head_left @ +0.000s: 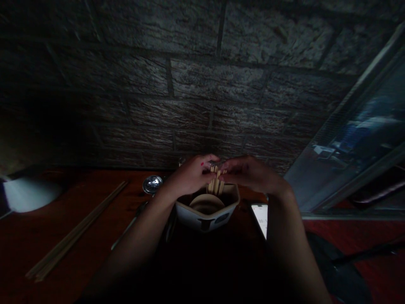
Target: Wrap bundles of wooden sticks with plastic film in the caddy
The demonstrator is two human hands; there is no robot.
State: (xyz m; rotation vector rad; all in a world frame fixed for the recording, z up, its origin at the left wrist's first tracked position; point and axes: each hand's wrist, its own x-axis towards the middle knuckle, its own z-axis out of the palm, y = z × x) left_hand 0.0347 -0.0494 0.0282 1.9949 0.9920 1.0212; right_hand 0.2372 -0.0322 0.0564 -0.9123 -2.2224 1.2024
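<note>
A bundle of pale wooden chopsticks point(216, 181) stands nearly upright at the back of a white box point(202, 223). My left hand point(199, 173) is closed on the bundle from the left, thumb and fingers near the upper ends. From the other side, my right hand point(248, 172) grips the same sticks, its fingertips close to those of the left. Inside the box, in front of the sticks, lies a round, pale brown dish-like thing point(207, 203). The lower ends of the chopsticks are hidden by the box.
Long thin sticks point(79, 230) lie on the wooden table at left. A shiny metal round item point(152, 184) sits behind my left forearm. A lit phone point(260, 217) is partly under my right forearm. A brick wall point(196, 84) rises behind; a glass panel point(357, 139) stands right.
</note>
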